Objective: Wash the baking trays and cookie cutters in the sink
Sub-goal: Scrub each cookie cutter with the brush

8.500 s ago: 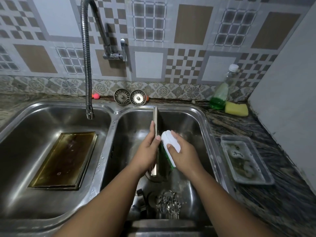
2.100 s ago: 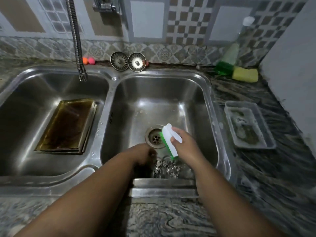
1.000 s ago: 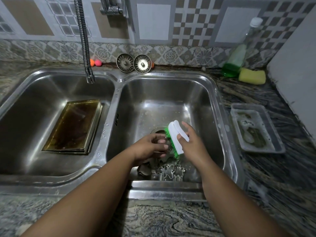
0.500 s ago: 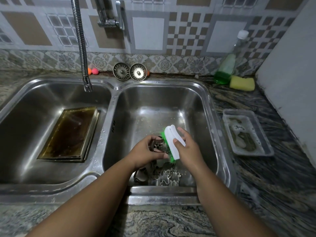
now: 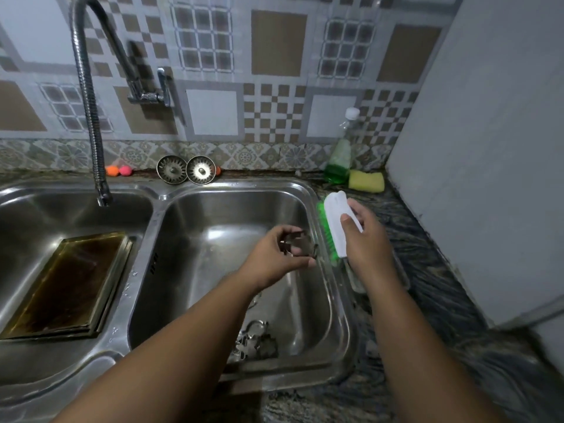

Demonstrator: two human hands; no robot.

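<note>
My left hand (image 5: 274,257) pinches a metal cookie cutter (image 5: 297,245) above the right basin (image 5: 305,300). My right hand (image 5: 366,239) grips a white scrub brush with green bristles (image 5: 334,227), held over the sink's right rim, beside the cutter. Several more cookie cutters (image 5: 256,340) lie in a heap at the near end of the right basin. A stack of brown-stained baking trays (image 5: 67,285) lies flat in the left basin (image 5: 24,224).
The flexible tap (image 5: 88,96) hangs over the left basin. Two sink strainers (image 5: 186,169) lean at the back wall. A green soap bottle (image 5: 338,157) and a yellow sponge (image 5: 366,181) stand at the back right. A clear plastic tub (image 5: 403,276) is mostly hidden under my right hand.
My left hand picked a cutter from the heap and lifted it. Both hands have moved up and to the right, the brush now over the sink's right rim.
</note>
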